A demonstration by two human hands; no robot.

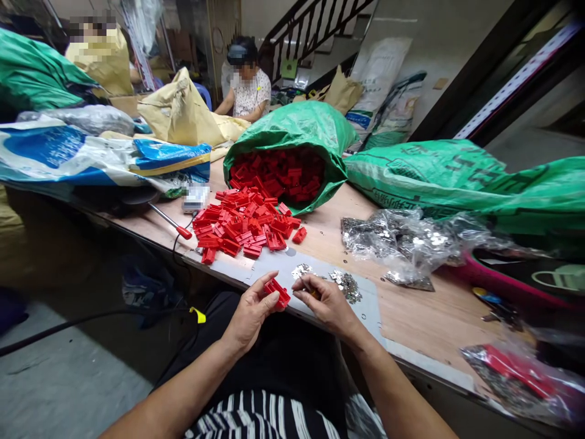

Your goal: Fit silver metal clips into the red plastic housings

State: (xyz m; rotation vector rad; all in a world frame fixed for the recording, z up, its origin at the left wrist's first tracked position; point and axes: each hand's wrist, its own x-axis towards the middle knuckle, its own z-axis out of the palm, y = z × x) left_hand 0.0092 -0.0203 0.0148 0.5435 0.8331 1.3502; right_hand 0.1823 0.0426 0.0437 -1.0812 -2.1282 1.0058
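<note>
My left hand (251, 312) grips a small red plastic housing (280, 296) between thumb and fingers, its hollow side showing, just over the table's front edge. Close on its right, my right hand (328, 306) is closed in a pinch. A bit of yellow shows at its palm, but what the fingers hold is too small to make out. Beyond the hands lie two little heaps of shiny metal pieces (346, 286) on a grey sheet (265, 266). A pile of similar red housings (242, 222) spreads behind my left hand, below the mouth of a green sack (297, 125) full of them.
Clear plastic bags of metal pieces (406, 238) lie on the right, near a pink-rimmed container (475, 274). A lever with a red grip (183, 232) juts out at left. More sacks (457, 174) line the back, where another person (249, 91) sits.
</note>
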